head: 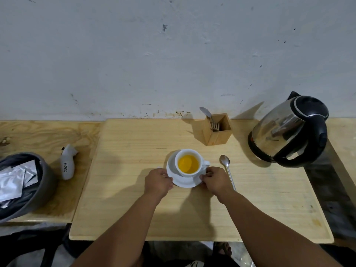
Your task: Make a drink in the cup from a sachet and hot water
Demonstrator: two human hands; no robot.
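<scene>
Cup (189,162) of orange drink on saucer (184,182); left hand (159,183), right hand (215,182) pinching saucer rim. Keep level; spoon (227,170) just right.

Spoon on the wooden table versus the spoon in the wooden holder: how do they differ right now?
The loose metal spoon lies flat on the wooden table, right of the white saucer; the spoon in the square wooden holder stands nearly upright. The loose one shows its full length, bowl towards the wall; the other shows only its bowl and part of the handle, beside a fork. Both are silver metal.
</scene>
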